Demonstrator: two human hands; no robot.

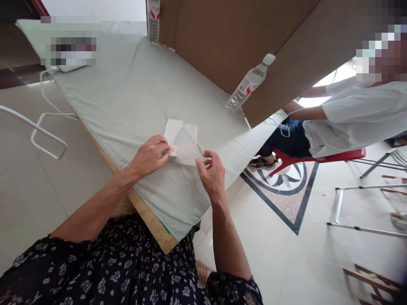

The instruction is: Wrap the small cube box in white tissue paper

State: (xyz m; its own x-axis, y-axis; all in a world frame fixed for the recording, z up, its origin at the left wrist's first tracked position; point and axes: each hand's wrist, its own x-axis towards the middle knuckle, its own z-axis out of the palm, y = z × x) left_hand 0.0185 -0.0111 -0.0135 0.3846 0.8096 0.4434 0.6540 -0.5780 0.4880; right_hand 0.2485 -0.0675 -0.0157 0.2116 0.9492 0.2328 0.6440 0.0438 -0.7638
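While my left hand (151, 153) pinches a small white boxlike piece (173, 153) against a thin, crumpled white sheet (187, 143), my right hand (213, 171) curves beside it, fingers apart. On the pale grey-green tablecloth (127, 89), I judge the sheet spread, the piece not yet released.

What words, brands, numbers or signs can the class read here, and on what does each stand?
None can be read.
Near bottle: its label is too small and blurred.
Far bottle: its red marks are too blurred.
Thin sheet: no text can be made out.
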